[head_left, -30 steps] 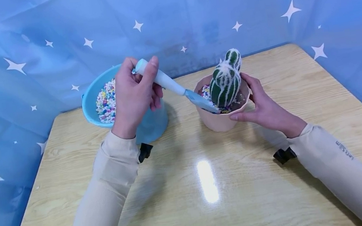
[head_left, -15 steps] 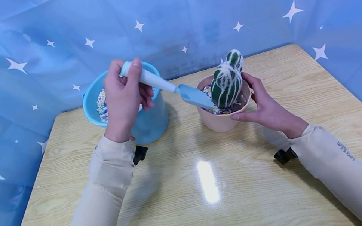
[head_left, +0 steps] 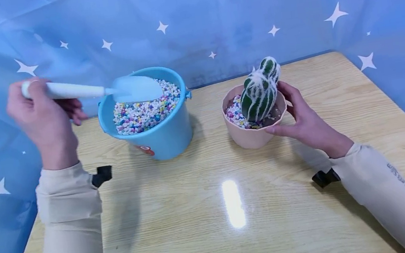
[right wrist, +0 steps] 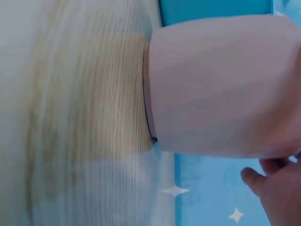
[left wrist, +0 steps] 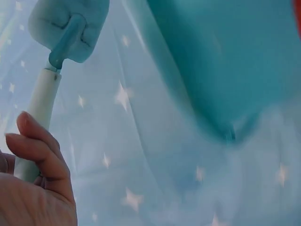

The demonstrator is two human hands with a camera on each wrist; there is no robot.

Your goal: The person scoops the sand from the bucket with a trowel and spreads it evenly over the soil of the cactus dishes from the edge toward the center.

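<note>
My left hand [head_left: 45, 116] grips the white handle of a light blue trowel [head_left: 137, 89], its blade held over the mouth of a blue bucket [head_left: 173, 136]. Colourful pebbles [head_left: 144, 114] fill much of that bucket. In the left wrist view the fingers curl round the trowel handle [left wrist: 41, 101] and the underside of the blade shows. My right hand [head_left: 310, 124] holds the right rim of a pink flower pot [head_left: 247, 138], thumb at the front and fingers behind. A green cactus [head_left: 257, 94] with white fuzz stands in the pot, with pebbles on its left side and brown showing at right.
Bucket and pot stand apart on a wooden table [head_left: 183, 213], near its back edge. A blue curtain [head_left: 189, 22] with white stars rises behind the table and along both sides. A side knob [head_left: 188, 95] sticks out from the bucket's rim.
My left hand has drawn the trowel out of the pot and leftward to above the bucket, uncovering the bucket's pebbles. My right hand has kept its hold on the pot.
</note>
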